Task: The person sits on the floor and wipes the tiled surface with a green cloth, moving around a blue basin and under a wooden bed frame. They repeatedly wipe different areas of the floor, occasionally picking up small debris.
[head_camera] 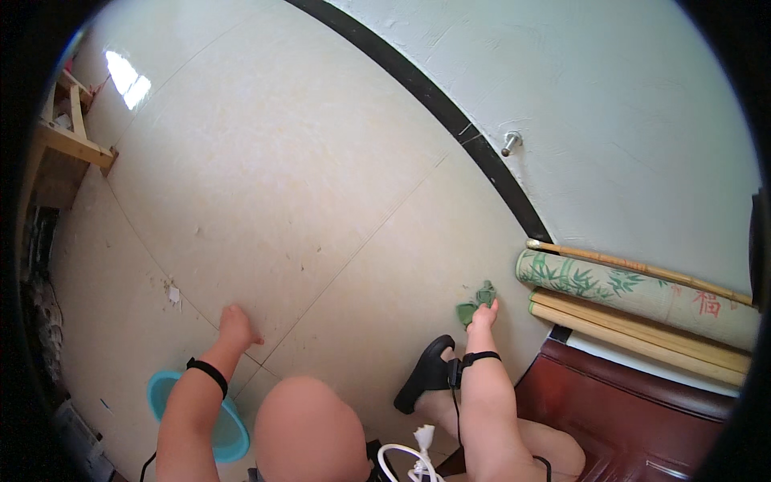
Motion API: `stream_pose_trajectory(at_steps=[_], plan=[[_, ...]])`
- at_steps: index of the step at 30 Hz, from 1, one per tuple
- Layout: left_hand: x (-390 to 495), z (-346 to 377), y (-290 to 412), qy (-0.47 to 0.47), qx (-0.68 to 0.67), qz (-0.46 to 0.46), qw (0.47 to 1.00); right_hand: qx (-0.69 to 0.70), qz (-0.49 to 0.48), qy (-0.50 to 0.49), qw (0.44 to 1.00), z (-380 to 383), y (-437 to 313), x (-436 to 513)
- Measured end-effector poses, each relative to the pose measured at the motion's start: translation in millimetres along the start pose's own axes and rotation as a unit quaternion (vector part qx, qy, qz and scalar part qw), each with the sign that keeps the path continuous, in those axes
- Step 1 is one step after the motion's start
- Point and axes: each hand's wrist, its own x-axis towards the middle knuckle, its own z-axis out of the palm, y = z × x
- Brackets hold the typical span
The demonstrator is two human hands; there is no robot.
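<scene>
My right hand (pixel 483 314) grips a crumpled green cloth (pixel 467 312) low over the floor, at the right of the view. Part of the cloth sticks out past the fingers on both sides. My left hand (pixel 238 328) hangs above the tiled floor (pixel 313 199) left of my knee, back of the hand up; nothing shows in it, though its palm is hidden. Partly covered by my left forearm, a turquoise plastic basin (pixel 232 432) stands on the floor. Dark bits of debris and a small white scrap (pixel 174 294) lie on the tiles.
Rolled bamboo-print mats (pixel 590 283) and a bamboo stick (pixel 638 265) lie along the wall at right, beside a dark red wooden seat (pixel 632 416). A metal doorstop (pixel 511 143) juts from the wall. Wooden furniture legs (pixel 78 144) stand at far left. My black shoe (pixel 424 373) is near my right hand.
</scene>
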Motion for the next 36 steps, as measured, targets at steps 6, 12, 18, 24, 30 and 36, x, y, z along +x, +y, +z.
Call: stream_pose_trajectory(at_steps=[6,12,18,24,30,36], plan=[[-3,8,-2,0.017,0.004,-0.029,0.999,-0.208,-0.251,-0.161,0.932,154,27,-190],[-14,-3,-2,0.047,-0.043,-0.013,0.998,-0.173,-0.452,-0.454,0.748,197,41,-320],[-13,-9,10,0.009,-0.02,-0.066,0.998,0.084,-0.241,-0.373,0.892,93,-21,-120],[-10,-10,5,-0.03,0.03,-0.03,0.999,0.107,0.035,-0.01,0.994,19,-27,38],[-9,-11,8,-0.027,-0.023,-0.061,0.998,-0.041,-0.406,-0.039,0.912,181,-16,-118],[-16,-11,4,0.023,-0.053,-0.038,0.998,-0.23,-0.463,-0.5,0.695,248,66,-359]])
